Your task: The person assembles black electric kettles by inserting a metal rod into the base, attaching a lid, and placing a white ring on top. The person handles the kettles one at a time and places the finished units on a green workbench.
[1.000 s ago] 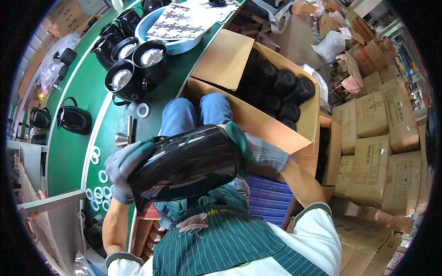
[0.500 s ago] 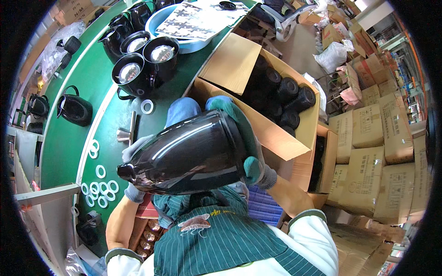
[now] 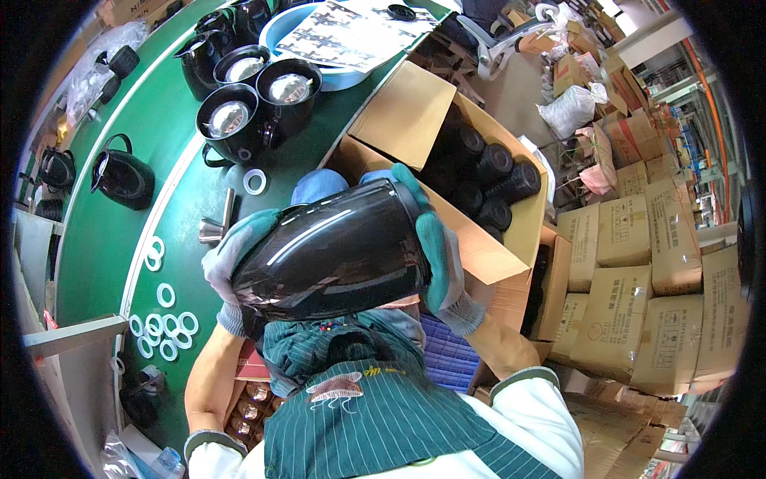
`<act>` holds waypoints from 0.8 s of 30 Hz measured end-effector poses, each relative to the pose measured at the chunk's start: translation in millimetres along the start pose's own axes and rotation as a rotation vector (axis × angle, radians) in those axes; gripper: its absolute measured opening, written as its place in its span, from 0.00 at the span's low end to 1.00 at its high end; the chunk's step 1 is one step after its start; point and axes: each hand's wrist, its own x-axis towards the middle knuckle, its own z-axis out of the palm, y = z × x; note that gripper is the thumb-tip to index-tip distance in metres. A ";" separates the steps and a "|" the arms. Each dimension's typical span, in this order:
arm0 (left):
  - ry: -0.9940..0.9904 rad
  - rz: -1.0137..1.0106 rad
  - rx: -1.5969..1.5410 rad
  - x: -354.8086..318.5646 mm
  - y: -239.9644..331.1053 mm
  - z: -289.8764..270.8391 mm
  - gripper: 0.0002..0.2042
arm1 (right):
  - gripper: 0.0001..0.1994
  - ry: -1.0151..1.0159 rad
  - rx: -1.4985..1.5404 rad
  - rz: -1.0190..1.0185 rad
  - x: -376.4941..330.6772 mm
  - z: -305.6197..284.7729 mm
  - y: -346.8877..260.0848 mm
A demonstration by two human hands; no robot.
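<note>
Gloved left hand [image 3: 226,267] and right hand [image 3: 441,259] clasp a glossy black jug [image 3: 335,247] (tipped sideways) by opposite ends before a striped apron [image 3: 367,423], near what appears to be a metal funnel [image 3: 211,231] on a green table [image 3: 183,267].

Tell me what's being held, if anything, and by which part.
A glossy black tapered jug-like vessel: the gray-and-green gloved left hand grips its narrow end, the gloved right hand its wide end.
</note>
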 end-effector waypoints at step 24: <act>-0.286 -0.486 -0.496 -20.0 -33.6 4.5 0.18 | 0.36 -0.071 0.284 0.228 -40.2 -14.3 42.9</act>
